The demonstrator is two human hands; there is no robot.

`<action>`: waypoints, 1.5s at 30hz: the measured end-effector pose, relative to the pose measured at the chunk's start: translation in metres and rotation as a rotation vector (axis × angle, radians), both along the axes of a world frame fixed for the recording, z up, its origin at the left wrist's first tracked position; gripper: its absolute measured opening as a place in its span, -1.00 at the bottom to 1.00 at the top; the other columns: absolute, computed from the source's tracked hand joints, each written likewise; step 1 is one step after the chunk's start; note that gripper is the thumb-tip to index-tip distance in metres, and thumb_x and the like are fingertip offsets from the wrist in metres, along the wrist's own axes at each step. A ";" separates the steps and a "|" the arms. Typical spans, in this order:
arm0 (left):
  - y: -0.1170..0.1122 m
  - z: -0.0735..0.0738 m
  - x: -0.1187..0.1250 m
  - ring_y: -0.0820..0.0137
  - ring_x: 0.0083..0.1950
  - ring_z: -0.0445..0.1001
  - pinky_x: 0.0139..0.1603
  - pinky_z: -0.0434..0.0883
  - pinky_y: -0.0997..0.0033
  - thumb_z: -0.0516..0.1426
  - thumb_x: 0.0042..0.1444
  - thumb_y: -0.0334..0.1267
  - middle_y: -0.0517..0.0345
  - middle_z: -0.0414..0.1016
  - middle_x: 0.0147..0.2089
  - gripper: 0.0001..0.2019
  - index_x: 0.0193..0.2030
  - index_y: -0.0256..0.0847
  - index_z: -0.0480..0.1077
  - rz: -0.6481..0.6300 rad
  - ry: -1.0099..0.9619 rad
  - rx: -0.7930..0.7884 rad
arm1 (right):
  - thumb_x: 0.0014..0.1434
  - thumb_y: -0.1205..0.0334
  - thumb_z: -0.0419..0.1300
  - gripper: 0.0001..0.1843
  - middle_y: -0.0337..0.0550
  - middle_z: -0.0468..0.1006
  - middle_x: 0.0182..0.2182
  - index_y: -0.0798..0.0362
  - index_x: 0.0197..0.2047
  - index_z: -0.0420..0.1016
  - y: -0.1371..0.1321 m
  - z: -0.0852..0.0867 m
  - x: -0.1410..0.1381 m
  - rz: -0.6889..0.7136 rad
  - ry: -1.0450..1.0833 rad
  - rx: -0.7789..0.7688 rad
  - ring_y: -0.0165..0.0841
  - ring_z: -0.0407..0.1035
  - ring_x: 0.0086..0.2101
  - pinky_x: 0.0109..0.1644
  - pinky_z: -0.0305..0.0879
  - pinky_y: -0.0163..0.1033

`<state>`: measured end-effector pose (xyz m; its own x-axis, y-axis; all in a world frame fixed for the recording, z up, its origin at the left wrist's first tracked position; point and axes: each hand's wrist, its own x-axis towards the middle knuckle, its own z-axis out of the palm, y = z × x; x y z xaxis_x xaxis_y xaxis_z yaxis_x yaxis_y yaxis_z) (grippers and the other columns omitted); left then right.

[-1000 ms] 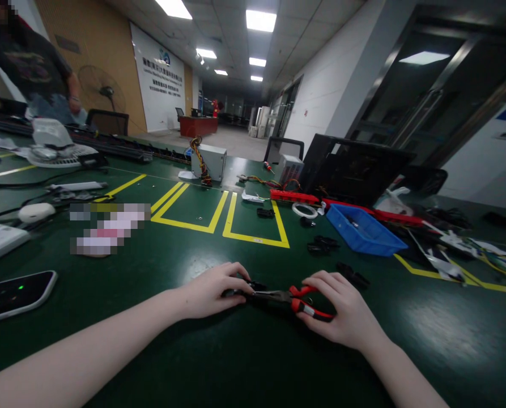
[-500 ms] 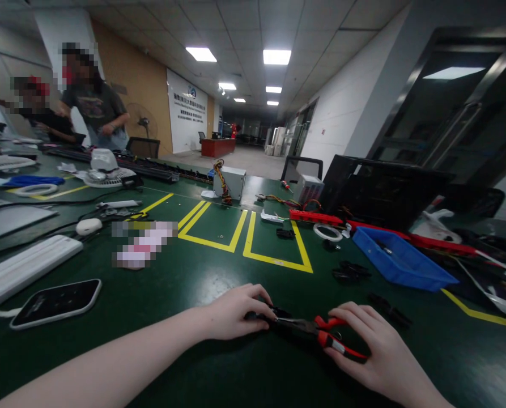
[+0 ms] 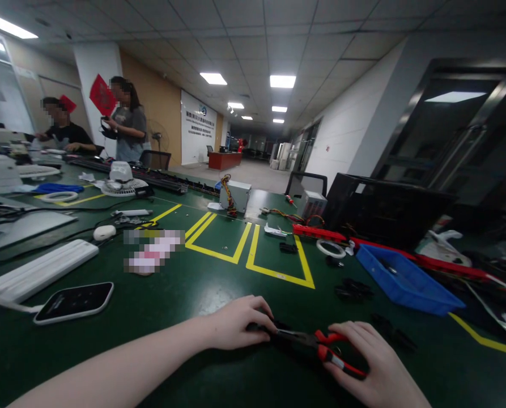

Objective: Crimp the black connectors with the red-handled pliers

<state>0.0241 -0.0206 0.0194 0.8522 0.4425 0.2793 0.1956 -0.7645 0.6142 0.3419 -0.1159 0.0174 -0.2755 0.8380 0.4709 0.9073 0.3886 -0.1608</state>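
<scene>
Your right hand (image 3: 363, 356) has its fingers wrapped around the parted handles of the red pliers (image 3: 307, 339) above the tabletop (image 3: 236, 382); your left hand's (image 3: 238, 323) fingers, nearly closed, seem to pinch a mostly hidden black part (image 3: 256, 327) by the tips.

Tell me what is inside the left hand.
Part of a black piece shows in the left hand, between thumb and fingers; the nose of the red-handled pliers reaches the fingertips. The hand covers the rest of the piece, so its full shape cannot be seen.
</scene>
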 end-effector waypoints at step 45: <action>0.001 -0.002 0.002 0.26 0.07 0.45 0.11 0.39 0.28 0.25 0.17 -0.33 0.05 0.42 0.08 -0.78 -0.03 -0.11 0.55 0.001 -0.015 -0.073 | 0.06 -0.05 0.30 -0.57 -0.09 0.59 -0.15 -0.07 -0.03 0.45 0.001 0.008 -0.003 0.072 -0.242 0.138 -0.05 0.42 -0.02 0.18 0.20 0.24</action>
<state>0.0256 -0.0200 0.0179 0.8476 0.4630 0.2593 0.1865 -0.7174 0.6713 0.3386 -0.1145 0.0251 -0.4500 0.7449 0.4925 0.8822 0.4566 0.1155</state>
